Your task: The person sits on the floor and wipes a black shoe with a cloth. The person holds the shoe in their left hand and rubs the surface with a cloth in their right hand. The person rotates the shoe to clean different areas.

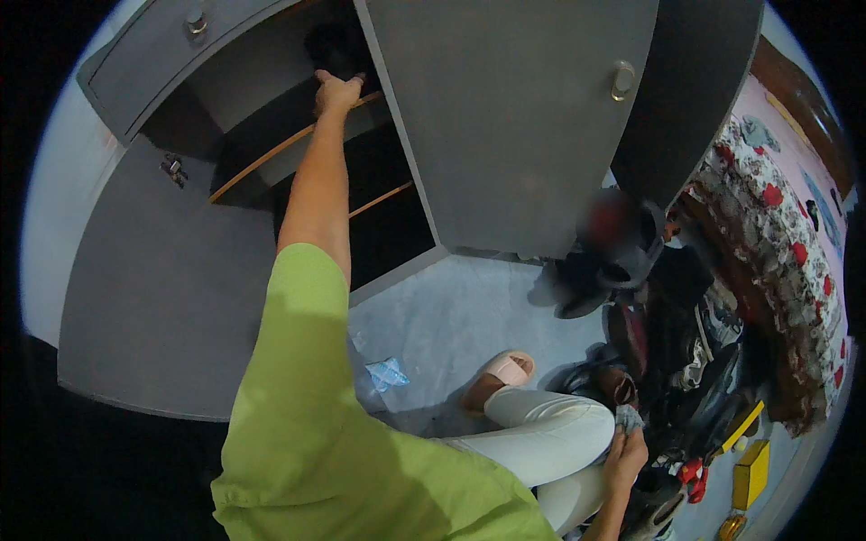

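My left hand [338, 93] reaches deep into the open grey cabinet [302, 149], above a shelf with a light wooden edge. Its fingers grip a dark object [334, 50] whose shape is lost in the shadow; I cannot tell its kind. Low on the right, beside my white-trousered knee, my right hand [624, 458] is closed on a crumpled grey cloth [629, 417]. Many shoes [695, 343] lie heaped on the floor to the right of my leg, dark ones mostly.
One cabinet door [171, 288] swings out to the left; another grey door [514, 117] stands to the right of the opening. A light blue wrapper [387, 374] lies on the floor near my sandalled foot [505, 371]. Beyond the shoes are a flowered bedspread [776, 225] and a yellow box [750, 473].
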Demonstrator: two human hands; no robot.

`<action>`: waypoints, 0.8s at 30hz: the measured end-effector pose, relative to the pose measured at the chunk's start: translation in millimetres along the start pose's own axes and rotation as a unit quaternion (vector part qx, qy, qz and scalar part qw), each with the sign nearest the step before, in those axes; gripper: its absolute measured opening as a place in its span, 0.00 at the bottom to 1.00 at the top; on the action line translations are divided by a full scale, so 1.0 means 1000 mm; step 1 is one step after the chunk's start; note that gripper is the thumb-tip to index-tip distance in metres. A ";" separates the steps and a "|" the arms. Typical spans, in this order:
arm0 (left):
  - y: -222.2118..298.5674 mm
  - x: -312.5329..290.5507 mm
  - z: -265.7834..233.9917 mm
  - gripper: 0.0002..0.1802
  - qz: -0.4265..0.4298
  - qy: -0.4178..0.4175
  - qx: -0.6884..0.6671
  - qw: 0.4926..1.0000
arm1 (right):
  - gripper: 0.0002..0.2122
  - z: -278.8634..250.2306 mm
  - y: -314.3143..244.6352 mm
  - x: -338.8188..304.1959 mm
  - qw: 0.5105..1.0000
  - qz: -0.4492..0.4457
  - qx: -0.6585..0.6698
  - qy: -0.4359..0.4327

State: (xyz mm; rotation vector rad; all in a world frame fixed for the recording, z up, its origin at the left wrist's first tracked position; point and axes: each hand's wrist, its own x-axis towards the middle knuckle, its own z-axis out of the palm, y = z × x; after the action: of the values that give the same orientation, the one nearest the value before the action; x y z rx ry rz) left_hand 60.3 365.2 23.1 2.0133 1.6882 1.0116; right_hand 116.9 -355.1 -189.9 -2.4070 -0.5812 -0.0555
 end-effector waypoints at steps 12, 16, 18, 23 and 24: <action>-0.038 0.008 0.055 0.41 0.089 0.088 0.101 0.987 | 0.11 -0.004 0.006 0.002 0.998 0.022 -0.051 -0.019; -0.038 -0.137 0.089 0.41 0.203 0.176 0.003 0.963 | 0.10 -0.008 0.003 0.004 1.000 -0.011 -0.026 -0.004; -0.022 -0.243 0.121 0.40 0.195 0.056 -0.037 0.978 | 0.09 -0.011 0.006 -0.003 1.000 0.008 -0.027 -0.003; -0.026 -0.463 0.171 0.24 0.187 -0.402 -0.386 0.809 | 0.11 -0.010 0.015 -0.003 0.994 0.001 0.091 0.052; 0.007 -0.516 0.140 0.20 0.110 -0.502 -0.390 0.764 | 0.11 -0.013 0.020 -0.003 0.991 0.028 0.125 0.046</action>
State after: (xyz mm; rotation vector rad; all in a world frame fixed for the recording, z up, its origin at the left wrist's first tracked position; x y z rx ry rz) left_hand 137.4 -99.5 -229.1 1.6276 0.3505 0.3734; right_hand 123.6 -377.9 -192.4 -2.1632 -0.4494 -0.0664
